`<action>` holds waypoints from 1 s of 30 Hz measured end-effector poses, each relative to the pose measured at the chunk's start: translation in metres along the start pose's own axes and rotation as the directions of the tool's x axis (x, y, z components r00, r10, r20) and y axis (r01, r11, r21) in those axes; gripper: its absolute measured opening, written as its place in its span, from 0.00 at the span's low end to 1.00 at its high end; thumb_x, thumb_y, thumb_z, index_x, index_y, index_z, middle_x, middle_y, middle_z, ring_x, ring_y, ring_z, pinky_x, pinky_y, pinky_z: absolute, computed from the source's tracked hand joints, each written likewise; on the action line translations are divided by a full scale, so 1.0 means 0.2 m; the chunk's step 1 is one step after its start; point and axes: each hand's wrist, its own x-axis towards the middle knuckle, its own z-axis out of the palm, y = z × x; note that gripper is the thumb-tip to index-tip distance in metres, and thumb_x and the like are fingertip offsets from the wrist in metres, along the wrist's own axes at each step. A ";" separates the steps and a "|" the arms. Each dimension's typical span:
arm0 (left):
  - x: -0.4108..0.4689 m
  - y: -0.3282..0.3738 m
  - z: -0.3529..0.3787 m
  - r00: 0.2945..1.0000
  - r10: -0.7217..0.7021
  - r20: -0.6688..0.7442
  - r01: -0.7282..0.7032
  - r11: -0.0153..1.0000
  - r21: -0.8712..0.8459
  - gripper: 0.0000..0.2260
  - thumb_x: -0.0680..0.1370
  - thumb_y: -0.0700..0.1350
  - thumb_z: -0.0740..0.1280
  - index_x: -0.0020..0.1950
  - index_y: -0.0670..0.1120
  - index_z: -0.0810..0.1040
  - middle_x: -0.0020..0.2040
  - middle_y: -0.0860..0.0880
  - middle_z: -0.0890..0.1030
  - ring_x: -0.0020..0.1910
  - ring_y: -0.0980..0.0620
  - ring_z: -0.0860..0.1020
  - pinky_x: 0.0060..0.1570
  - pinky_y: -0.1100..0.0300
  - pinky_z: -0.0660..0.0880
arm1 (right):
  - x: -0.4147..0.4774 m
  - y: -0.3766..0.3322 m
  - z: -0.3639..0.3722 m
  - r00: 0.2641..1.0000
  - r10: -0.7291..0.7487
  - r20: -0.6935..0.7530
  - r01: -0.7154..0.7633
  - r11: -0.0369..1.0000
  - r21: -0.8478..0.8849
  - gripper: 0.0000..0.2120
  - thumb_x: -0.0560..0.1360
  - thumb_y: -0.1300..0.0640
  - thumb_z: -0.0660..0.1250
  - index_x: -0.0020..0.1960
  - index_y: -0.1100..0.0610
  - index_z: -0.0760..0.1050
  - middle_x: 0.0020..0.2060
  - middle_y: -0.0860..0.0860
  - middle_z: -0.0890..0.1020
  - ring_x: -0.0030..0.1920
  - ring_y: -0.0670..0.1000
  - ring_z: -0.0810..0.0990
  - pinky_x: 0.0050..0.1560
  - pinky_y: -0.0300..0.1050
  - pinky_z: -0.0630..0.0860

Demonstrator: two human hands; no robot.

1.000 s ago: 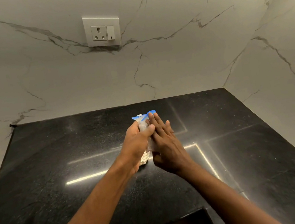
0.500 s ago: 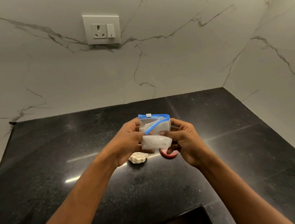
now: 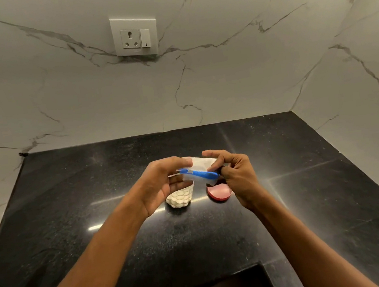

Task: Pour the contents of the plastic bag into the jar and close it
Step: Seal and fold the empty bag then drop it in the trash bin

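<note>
holding the plastic bag (image 3: 199,166) above the bench (image 3: 72,205), your left hand (image 3: 158,190) and right hand (image 3: 237,175) each with grip clamped on it, white jar (image 3: 180,195) and red lid (image 3: 219,193) just below

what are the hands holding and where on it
Both hold the plastic bag above the jar: the left hand grips its left end, the right hand pinches the right end by the blue zip strip.
</note>
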 end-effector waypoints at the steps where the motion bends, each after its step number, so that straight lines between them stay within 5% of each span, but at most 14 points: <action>1: 0.01 -0.01 0.01 0.998 0.032 -0.054 -0.028 0.997 0.070 0.03 0.75 0.41 0.77 0.47 0.44 0.88 0.58 0.39 0.84 0.52 0.44 0.87 0.44 0.58 0.83 | 0.00 0.00 -0.01 0.999 0.026 0.018 -0.027 1.000 0.012 0.30 0.78 0.78 0.57 0.32 0.52 0.84 0.59 0.52 0.84 0.58 0.50 0.85 0.45 0.42 0.84; 5: 0.03 -0.02 0.02 0.977 0.090 -0.191 -0.067 0.990 0.127 0.20 0.72 0.32 0.78 0.60 0.45 0.77 0.58 0.42 0.83 0.48 0.44 0.89 0.41 0.58 0.85 | 0.02 0.04 -0.04 0.970 0.232 0.073 -0.243 0.932 0.267 0.12 0.79 0.62 0.63 0.50 0.58 0.86 0.63 0.58 0.83 0.57 0.58 0.86 0.50 0.46 0.83; 8: 0.02 -0.03 0.02 0.974 0.110 -0.200 -0.085 0.988 0.127 0.25 0.72 0.32 0.79 0.63 0.45 0.73 0.55 0.41 0.85 0.47 0.48 0.89 0.41 0.58 0.85 | 0.01 0.08 -0.04 0.948 0.296 0.119 -0.318 0.897 0.306 0.21 0.75 0.53 0.75 0.67 0.55 0.77 0.60 0.59 0.84 0.57 0.60 0.87 0.53 0.50 0.84; 14: -0.01 -0.09 0.01 0.949 0.115 -0.293 -0.091 0.991 0.094 0.25 0.70 0.33 0.80 0.62 0.46 0.75 0.48 0.44 0.89 0.46 0.48 0.89 0.40 0.59 0.85 | 0.00 0.11 0.01 0.944 0.318 0.087 -0.329 0.921 0.206 0.17 0.68 0.57 0.78 0.54 0.62 0.83 0.47 0.55 0.89 0.49 0.58 0.89 0.41 0.42 0.85; 19: -0.09 -0.16 -0.01 0.913 0.099 -0.396 -0.138 0.988 -0.071 0.25 0.69 0.31 0.80 0.61 0.45 0.75 0.53 0.38 0.87 0.50 0.41 0.89 0.48 0.52 0.86 | -0.03 0.15 0.09 0.949 0.309 0.060 -0.314 0.936 0.162 0.15 0.69 0.56 0.80 0.52 0.61 0.84 0.46 0.55 0.89 0.48 0.58 0.89 0.41 0.46 0.86; 23: -0.21 -0.20 -0.09 0.846 0.123 -0.519 -0.213 0.970 -0.117 0.25 0.70 0.33 0.80 0.62 0.46 0.75 0.50 0.41 0.89 0.51 0.43 0.89 0.50 0.53 0.86 | -0.12 0.18 0.20 0.958 0.220 0.181 -0.222 0.975 -0.012 0.11 0.78 0.54 0.74 0.57 0.59 0.83 0.45 0.55 0.89 0.41 0.56 0.90 0.36 0.43 0.84; 27: -0.40 -0.24 -0.22 0.776 0.182 -0.604 -0.282 0.957 -0.073 0.27 0.71 0.36 0.81 0.64 0.49 0.75 0.50 0.44 0.90 0.52 0.45 0.89 0.53 0.51 0.85 | -0.25 0.19 0.40 0.906 0.263 0.331 -0.305 0.949 0.081 0.11 0.77 0.56 0.73 0.57 0.61 0.82 0.43 0.60 0.89 0.42 0.61 0.89 0.39 0.45 0.85; 30: -0.59 -0.28 -0.32 0.693 0.226 -0.685 -0.345 0.938 -0.041 0.25 0.72 0.39 0.81 0.65 0.48 0.75 0.49 0.47 0.90 0.50 0.48 0.89 0.47 0.58 0.85 | -0.36 0.17 0.59 0.855 0.325 0.404 -0.425 0.886 0.185 0.11 0.78 0.58 0.73 0.57 0.63 0.82 0.45 0.64 0.88 0.44 0.62 0.89 0.43 0.48 0.86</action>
